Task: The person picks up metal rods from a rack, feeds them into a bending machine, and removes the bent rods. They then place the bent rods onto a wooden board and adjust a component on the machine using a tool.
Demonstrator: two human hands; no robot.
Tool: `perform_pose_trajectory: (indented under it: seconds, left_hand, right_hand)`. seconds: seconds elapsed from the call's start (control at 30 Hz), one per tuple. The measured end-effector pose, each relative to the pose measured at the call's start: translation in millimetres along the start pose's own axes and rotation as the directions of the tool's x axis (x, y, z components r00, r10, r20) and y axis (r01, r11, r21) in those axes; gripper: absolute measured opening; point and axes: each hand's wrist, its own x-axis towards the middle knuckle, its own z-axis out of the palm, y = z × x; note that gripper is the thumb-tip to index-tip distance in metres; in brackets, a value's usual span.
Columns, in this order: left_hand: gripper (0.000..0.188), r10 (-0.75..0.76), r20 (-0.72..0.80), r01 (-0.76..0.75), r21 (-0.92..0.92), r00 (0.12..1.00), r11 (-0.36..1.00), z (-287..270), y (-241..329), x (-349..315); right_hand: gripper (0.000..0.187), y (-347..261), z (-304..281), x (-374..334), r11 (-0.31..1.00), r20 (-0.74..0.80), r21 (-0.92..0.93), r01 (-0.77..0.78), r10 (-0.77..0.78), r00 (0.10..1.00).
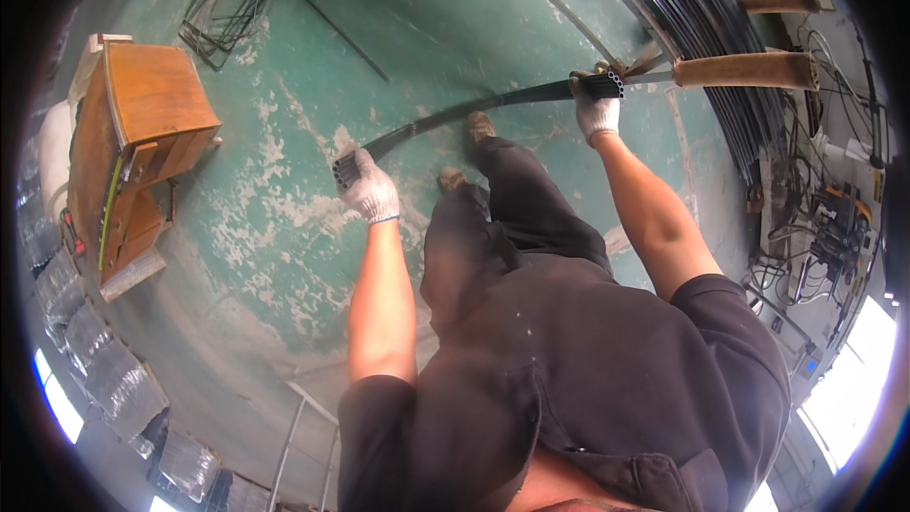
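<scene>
A bundle of thin dark metal tubes (445, 117) spans the space in front of me, held across my body above the floor. Near its left end my left hand (368, 192), in a whitish knit glove, is closed around the tubes, whose open ends show beside the fingers. My right hand (595, 112), gloved too with a darkened palm side, grips the bundle close to its right end, where several round tube openings face outward. Just past that end is a brown-wrapped support arm (744, 70).
Long dark tubes (706, 28) lie stacked on a rack at the upper right, with a second padded arm (779, 2). A wooden cabinet (161, 95) stands at left. Thin metal frames (227, 9) lie on the worn green floor (284, 256). Cables and tools (825, 237) line the right side.
</scene>
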Motion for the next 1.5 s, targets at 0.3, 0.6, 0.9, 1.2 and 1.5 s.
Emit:
perform_pose_trajectory:
  seconds: [0.3,0.6,0.9,1.2,1.5]
  left_hand:
    - [0.027,-0.061,-0.020,0.061,-0.004,0.998,0.998,-5,18,1]
    - [0.026,-0.012,-0.003,0.013,0.076,1.000,0.997,-10,25,-1]
    - [0.021,-0.069,-0.011,0.068,-0.022,0.998,0.997,-1,22,5]
    - [0.025,-0.050,-0.054,0.048,-0.051,0.997,0.998,3,12,6]
    - [0.026,-0.013,-0.041,0.017,0.118,0.999,0.993,1,19,5]
  right_hand:
    - [0.027,-5,-4,4,0.968,0.023,-0.207,0.143,-0.141,0.990]
    - [0.038,-20,-34,6,0.967,0.010,-0.234,0.100,-0.100,0.995]
    - [0.030,-31,-36,16,0.961,0.064,-0.230,0.153,-0.142,0.988]
    - [0.033,-30,-33,20,0.947,0.126,-0.300,0.114,-0.079,0.989]
    - [0.028,-70,-66,20,0.978,0.017,0.107,-0.182,0.181,0.983]
